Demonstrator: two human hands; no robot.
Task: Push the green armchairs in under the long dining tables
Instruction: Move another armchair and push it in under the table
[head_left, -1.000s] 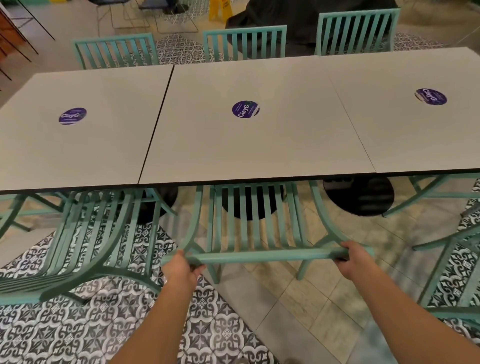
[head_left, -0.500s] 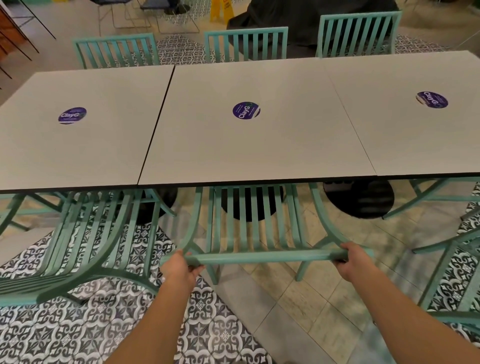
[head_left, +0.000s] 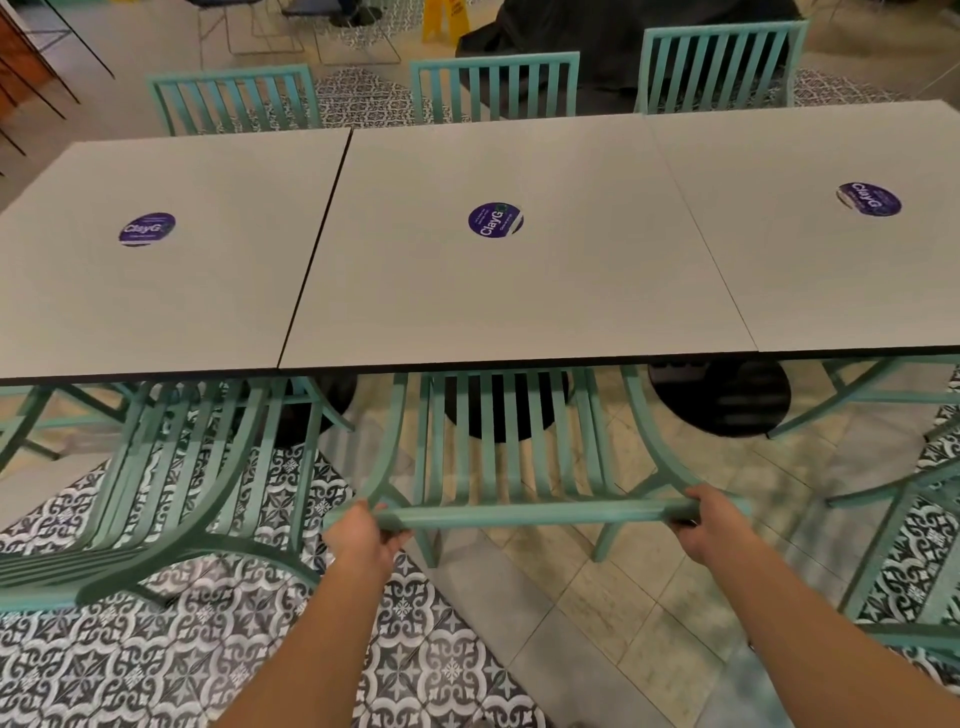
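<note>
Patterned floor tiles (head_left: 156, 649) spread below my grip: left hand (head_left: 363, 535) and right hand (head_left: 711, 527) both clamp the armchair (head_left: 514, 441) top rail, its seat already under the table (head_left: 519, 291) ahead. Right of my grip, another chair (head_left: 914, 545) waits out.

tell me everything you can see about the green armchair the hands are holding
The armchair is mint green, looks like painted metal, with a vertically slatted back, curved arms and a rounded top rail. It stands upright on pale floor tiles, facing the middle table, its seat hidden beneath the tabletop. The left hand grips the rail's left end and the right hand its right end.
</note>
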